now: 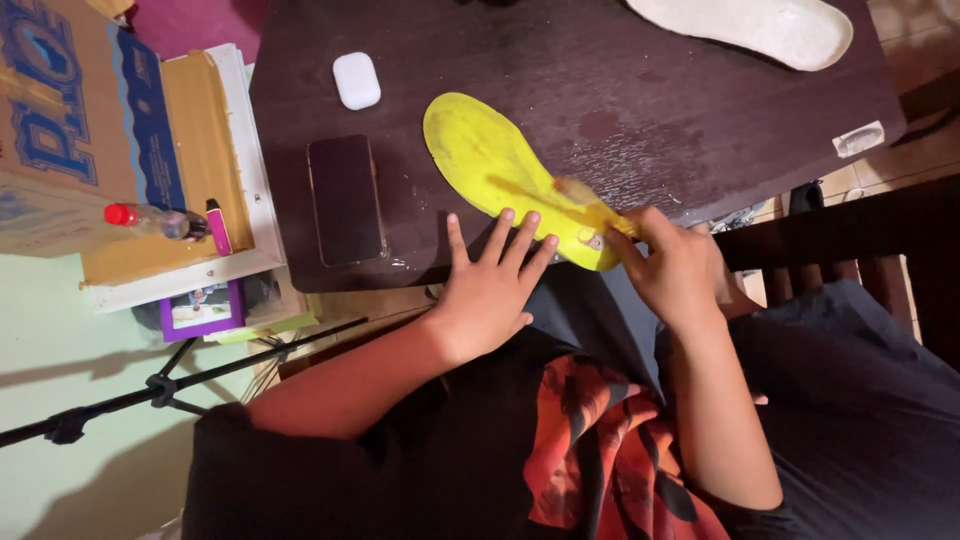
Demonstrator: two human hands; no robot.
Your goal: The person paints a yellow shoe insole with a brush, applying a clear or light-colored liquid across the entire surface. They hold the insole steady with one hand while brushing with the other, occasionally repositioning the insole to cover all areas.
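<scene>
At the far left a cardboard box [60, 110] is sitting beside a small clear bottle with a red cap [150, 220], which is lying on a white-edged board. On the dark wooden table [640, 110] a black phone [346, 198] is lying face up, with a white earbud case [356, 80] just beyond it. The left hand [490, 290] is pressing flat, fingers spread apart, its fingertips touching the near edge of a yellow insole [490, 160] that is lying on the table with its heel overhanging the near edge. The right hand [675, 270] is closing its fingers together around a small brush [590, 205] with yellowish bristles, resting it on the insole's heel. A white insole [760, 25] is lying at the table's far right.
</scene>
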